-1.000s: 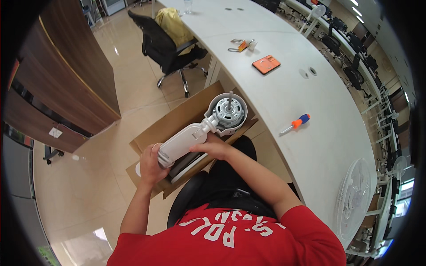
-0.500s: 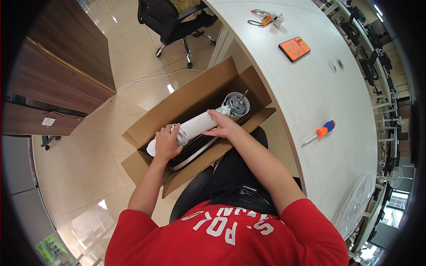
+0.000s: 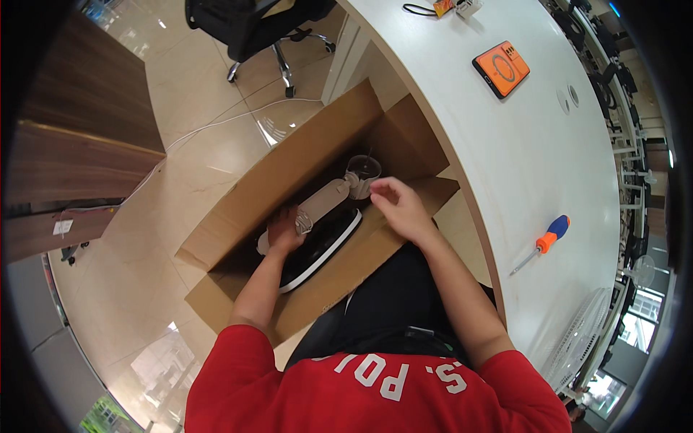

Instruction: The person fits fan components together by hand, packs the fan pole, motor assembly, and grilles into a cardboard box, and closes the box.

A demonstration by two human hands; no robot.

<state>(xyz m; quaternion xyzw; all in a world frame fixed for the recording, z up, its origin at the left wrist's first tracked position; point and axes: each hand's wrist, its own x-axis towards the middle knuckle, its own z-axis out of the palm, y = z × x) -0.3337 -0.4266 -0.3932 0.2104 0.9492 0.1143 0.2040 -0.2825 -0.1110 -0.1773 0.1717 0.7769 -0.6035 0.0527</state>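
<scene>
A long white fan body (image 3: 323, 202) lies slantwise inside an open cardboard box (image 3: 271, 184), its motor end (image 3: 363, 168) with a thin shaft toward the far right. My left hand (image 3: 283, 231) is closed around the lower part of the fan body, beside a bundle of white cord (image 3: 303, 222). Next to the body, a black rounded piece with a white rim (image 3: 328, 249) rests along the near side of the box. Over the near right side of the box, my right hand (image 3: 402, 209) is open with fingers bent and nothing in them, apart from the motor end.
The white desk (image 3: 498, 159) curves along the right, holding an orange phone (image 3: 502, 68), a screwdriver (image 3: 543, 244) and a white fan grille (image 3: 577, 339). Behind the box stands a black office chair (image 3: 263, 32). A brown cabinet (image 3: 86, 130) is at left.
The fan body has gone down deeper into the box with my left hand on it. My right hand has let go of it and moved right and up, off the body.
</scene>
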